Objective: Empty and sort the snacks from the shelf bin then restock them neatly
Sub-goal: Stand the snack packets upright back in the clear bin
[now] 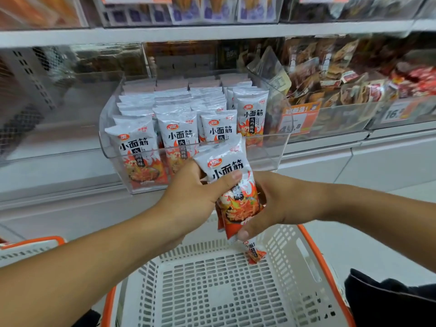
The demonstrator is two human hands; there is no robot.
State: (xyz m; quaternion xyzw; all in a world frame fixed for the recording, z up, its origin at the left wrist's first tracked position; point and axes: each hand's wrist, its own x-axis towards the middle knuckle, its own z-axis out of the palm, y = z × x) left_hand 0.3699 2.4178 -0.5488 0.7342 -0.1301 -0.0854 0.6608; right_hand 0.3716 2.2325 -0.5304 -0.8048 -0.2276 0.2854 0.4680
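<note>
Restocking step: both hands, left hand (191,192) and right hand (266,204), clamp a packet stack (232,185); next, seat it upright in the clear bin (264,152) at 12 o'clock.

White shop shelving (212,31) with perforated back panel (28,74), pale glossy floor (377,244) below.

White-orange flame-print snack packets (230,185); white perforated basket (212,291), orange rim.

The right hand (269,206) hides the held snack packets' (232,185) lower right edge — their count is unclear. Upper shelf goods (212,8) are blurred and cropped — the basket's (313,251) near end is cut off.
</note>
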